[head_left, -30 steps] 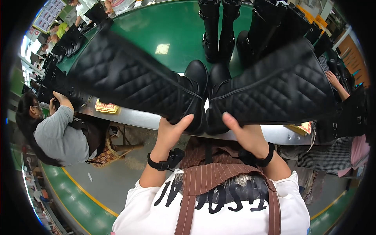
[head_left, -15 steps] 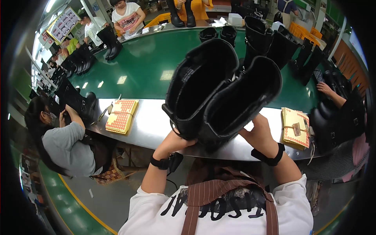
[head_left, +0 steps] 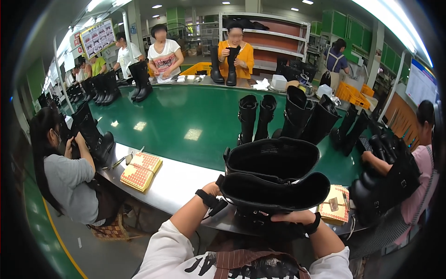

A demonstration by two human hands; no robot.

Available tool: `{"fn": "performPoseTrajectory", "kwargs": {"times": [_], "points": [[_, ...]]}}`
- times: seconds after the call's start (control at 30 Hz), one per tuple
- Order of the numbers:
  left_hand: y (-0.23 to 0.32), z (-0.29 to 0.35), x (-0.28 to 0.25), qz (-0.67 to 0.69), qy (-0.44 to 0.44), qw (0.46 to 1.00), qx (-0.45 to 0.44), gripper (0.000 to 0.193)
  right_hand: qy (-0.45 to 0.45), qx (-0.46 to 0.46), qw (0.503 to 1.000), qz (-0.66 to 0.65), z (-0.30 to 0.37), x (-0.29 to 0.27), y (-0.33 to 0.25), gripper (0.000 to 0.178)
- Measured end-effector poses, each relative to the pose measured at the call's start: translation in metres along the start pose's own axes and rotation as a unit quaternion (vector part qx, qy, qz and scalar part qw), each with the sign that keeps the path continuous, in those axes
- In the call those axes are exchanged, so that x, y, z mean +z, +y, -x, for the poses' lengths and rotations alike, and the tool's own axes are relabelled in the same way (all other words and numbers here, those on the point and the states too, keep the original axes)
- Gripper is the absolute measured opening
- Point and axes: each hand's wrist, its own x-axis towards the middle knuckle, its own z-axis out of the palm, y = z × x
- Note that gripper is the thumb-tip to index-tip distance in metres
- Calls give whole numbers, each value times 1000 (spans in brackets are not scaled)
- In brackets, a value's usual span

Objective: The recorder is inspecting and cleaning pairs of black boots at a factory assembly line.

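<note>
In front of me a pair of tall black boots stands close together, their wide openings facing up: a farther boot (head_left: 272,160) and a nearer boot (head_left: 274,193). My left hand (head_left: 212,189) grips the pair at its left side, with its fingertips hidden by the shafts. Against the lower front of the nearer shaft, by a small buckle, my right hand (head_left: 295,217) is closed, its fingers partly out of sight. The boots' feet are hidden below the shafts.
Yellow sheet stacks with red dots lie left (head_left: 141,171) and right (head_left: 335,204) on the metal edge (head_left: 179,176). More black boots (head_left: 297,109) stand on the green tabletop (head_left: 176,121). Co-workers sit on both sides, a left person (head_left: 69,172) and a right person (head_left: 418,167); others work opposite.
The boots have come down and turned from side by side to one behind the other. My right hand has shifted to the nearer boot's front. The view has tilted up.
</note>
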Motion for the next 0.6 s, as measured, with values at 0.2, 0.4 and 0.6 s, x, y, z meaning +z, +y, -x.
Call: {"fn": "performPoseTrajectory", "kwargs": {"times": [0.2, 0.4, 0.6], "points": [[4, 4, 14, 61, 207, 975, -51, 84, 262, -20, 961, 82, -18, 17, 0, 35], [54, 59, 72, -65, 450, 864, 214, 46, 457, -81, 883, -67, -63, 21, -32, 39], [45, 52, 130, -228, 330, 906, 133, 69, 187, 0, 957, 221, -30, 19, -41, 55]]}}
